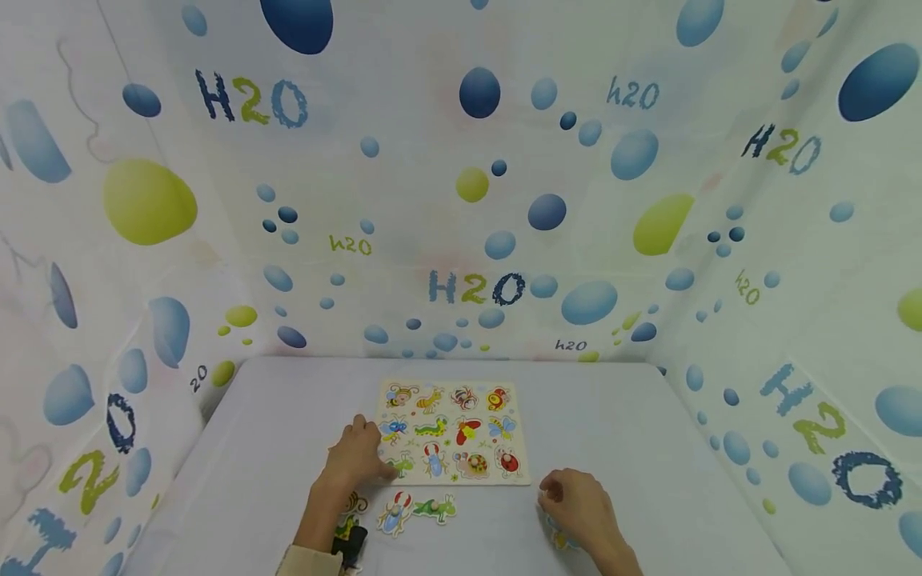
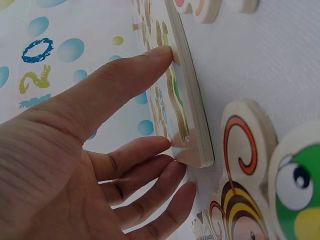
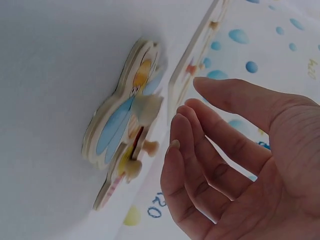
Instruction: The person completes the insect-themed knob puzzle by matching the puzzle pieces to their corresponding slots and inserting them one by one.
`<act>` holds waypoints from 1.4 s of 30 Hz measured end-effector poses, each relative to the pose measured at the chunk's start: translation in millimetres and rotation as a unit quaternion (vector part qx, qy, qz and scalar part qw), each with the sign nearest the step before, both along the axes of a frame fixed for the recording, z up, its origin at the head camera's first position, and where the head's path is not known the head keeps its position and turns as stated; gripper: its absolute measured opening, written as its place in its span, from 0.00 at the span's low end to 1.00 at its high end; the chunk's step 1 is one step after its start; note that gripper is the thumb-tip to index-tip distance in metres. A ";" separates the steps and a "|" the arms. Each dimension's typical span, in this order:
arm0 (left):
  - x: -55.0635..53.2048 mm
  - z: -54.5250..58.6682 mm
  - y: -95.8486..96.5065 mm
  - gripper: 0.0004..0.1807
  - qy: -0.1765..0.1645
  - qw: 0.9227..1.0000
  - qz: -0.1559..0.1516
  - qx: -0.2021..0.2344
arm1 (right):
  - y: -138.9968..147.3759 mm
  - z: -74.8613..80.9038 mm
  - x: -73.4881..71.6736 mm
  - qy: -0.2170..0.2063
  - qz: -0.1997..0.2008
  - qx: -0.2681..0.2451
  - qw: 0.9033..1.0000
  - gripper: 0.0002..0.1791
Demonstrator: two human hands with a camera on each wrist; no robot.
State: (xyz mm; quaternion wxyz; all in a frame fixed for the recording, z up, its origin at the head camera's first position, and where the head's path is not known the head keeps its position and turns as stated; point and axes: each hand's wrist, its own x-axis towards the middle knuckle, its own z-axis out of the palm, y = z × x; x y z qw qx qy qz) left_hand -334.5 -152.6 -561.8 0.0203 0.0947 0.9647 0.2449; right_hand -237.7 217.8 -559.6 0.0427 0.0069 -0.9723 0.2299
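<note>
A wooden insect puzzle board lies on the table with colourful bug pictures. My left hand is at its near left corner, the straight thumb touching the near edge and the fingers spread loosely along the left side. Close to the right of the board, my right hand hovers with relaxed fingers and holds nothing. Beside it lie loose knobbed puzzle pieces, one a blue-winged insect, partly hidden by the hand in the head view.
In front of the board lie a blue beetle piece and a green grasshopper piece. By the left wrist are a striped piece with curled feelers and a green caterpillar piece. A patterned curtain surrounds the white table.
</note>
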 end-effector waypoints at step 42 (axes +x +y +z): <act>-2.1 -3.5 -1.2 0.35 0.000 1.000 0.002 0.000 | 26.7 -6.0 28.3 -0.088 0.012 0.002 0.996 0.12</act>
